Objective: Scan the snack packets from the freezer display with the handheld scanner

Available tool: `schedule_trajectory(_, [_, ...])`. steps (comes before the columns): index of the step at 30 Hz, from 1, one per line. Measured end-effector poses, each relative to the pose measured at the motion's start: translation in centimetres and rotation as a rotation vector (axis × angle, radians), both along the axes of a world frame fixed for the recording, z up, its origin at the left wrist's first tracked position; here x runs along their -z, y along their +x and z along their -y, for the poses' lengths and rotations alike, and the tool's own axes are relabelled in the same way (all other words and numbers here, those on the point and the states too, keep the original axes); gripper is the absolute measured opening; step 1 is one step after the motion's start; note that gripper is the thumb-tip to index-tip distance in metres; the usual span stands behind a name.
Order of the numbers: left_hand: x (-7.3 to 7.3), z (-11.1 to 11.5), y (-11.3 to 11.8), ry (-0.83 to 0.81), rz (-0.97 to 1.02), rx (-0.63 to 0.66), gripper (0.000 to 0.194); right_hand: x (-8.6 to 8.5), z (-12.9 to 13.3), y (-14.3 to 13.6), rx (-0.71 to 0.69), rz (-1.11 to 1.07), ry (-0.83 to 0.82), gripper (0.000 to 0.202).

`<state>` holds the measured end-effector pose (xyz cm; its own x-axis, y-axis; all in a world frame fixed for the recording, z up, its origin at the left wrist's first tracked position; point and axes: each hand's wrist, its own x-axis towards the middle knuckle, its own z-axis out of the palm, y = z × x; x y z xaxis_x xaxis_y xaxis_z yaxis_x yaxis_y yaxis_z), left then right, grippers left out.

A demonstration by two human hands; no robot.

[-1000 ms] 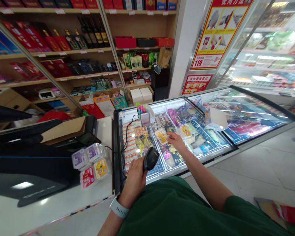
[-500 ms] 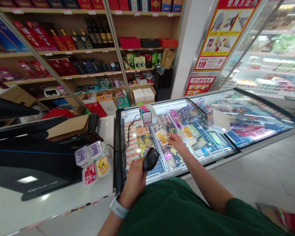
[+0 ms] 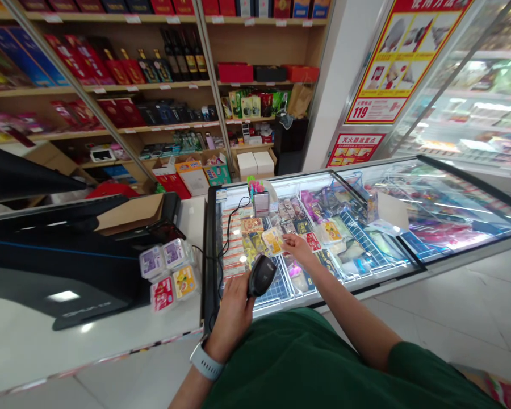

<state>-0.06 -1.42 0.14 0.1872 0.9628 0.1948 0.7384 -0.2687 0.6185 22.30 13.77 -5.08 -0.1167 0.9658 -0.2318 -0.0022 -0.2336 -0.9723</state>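
Observation:
My left hand (image 3: 235,302) is wrapped round the handle of a black barcode scanner (image 3: 262,275), its head tilted up over the near left corner of the freezer. My right hand (image 3: 298,249) pinches the right edge of a yellow-labelled plastic food tub (image 3: 273,241) above the freezer glass. Close to that hand, on the glass, lie a red-labelled tub (image 3: 311,242) and another yellow-labelled tub (image 3: 331,230). At the left, several similar tubs with purple, red and yellow labels (image 3: 184,281) are grouped on the white counter (image 3: 153,335).
The glass-topped chest freezer (image 3: 378,278) holds packaged food in wire baskets. An opened white carton (image 3: 390,213) and a small card stand (image 3: 262,204) sit on it. A black cable (image 3: 227,233) crosses its left side. A black checkout machine (image 3: 59,272) occupies the counter; stocked shelves stand behind.
My right hand has moved the yellow-labelled tub leftward, nearer the scanner. The red-labelled tub on the glass now shows more fully. The view has shifted slightly; my left hand keeps hold of the scanner.

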Motion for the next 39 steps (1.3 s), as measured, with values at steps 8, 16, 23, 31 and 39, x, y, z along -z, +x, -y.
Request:
schedule_trajectory(8, [-0.2, 1.0, -1.0, 0.033, 0.039, -0.034, 0.052, 0.5, 0.3, -5.5, -0.186, -0.007, -0.102, 0.020])
schedule_trajectory(16, [-1.1, 2.0, -1.8, 0.038, 0.115, -0.113, 0.051, 1.2, 0.7, -12.9, -0.397, -0.002, -0.179, 0.016])
schedule_trajectory(23, [-1.1, 3.1, -3.1, 0.055, 0.202, -0.204, 0.046, 0.9, 2.7, -21.4, -0.588, -0.074, -0.271, 0.023])
schedule_trajectory(31, [-1.2, 4.4, -4.6, 0.096, 0.233, -0.312, 0.039, -0.9, 5.0, -28.4, -0.820, 0.011, -0.370, 0.016])
schedule_trajectory(39, [-1.1, 4.7, -6.0, 0.127, 0.211, -0.377, 0.042, -0.1, 5.7, -31.7, -0.876, -0.023, -0.359, 0.012])
